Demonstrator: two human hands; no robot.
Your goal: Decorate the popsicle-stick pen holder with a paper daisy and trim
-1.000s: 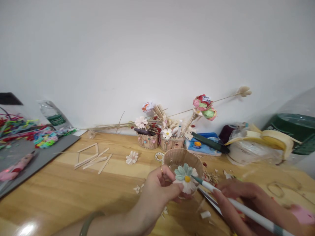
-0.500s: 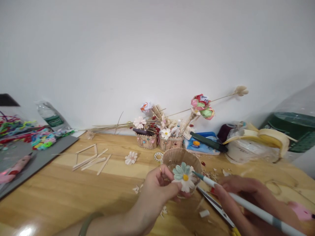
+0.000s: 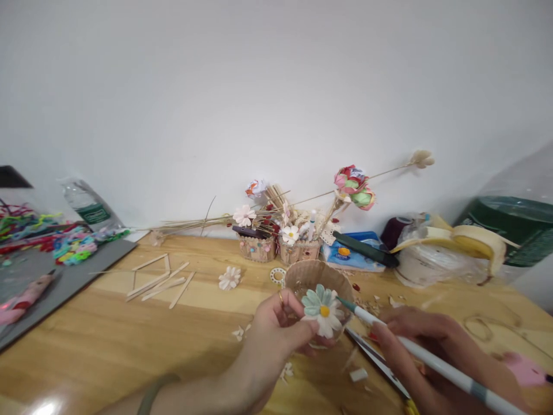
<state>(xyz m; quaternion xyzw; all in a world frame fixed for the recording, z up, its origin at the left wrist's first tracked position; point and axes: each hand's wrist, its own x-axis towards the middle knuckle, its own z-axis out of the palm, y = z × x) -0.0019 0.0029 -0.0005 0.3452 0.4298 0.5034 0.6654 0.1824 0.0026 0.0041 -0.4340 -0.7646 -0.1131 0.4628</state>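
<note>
My left hand [image 3: 283, 334] pinches an artificial flower [image 3: 325, 312] between thumb and fingers. Its centre is yellow, the upper petals are pale blue-green and the lower ones white. In my right hand [image 3: 444, 346] is a white marker pen [image 3: 415, 346] with a teal brush tip, which is at the flower's upper right petals. Just behind the flower stands a round wooden-sided cup [image 3: 317, 274], its front partly hidden by the flower and my left fingers. Scissors [image 3: 375, 360] lie on the table beneath my right hand, their handles mostly covered.
Two small decorated baskets [image 3: 258, 248] with dried stems and flowers stand by the wall. A loose white flower [image 3: 230, 278] and several wooden sticks [image 3: 158, 280] lie left. At right are a banana peel [image 3: 475, 239], a blue packet [image 3: 352, 253] and a green-labelled bottle [image 3: 512, 230].
Both hands hold nearly the same pose. The view has shifted very slightly, and the pen tip stays by the flower's upper right petals.
</note>
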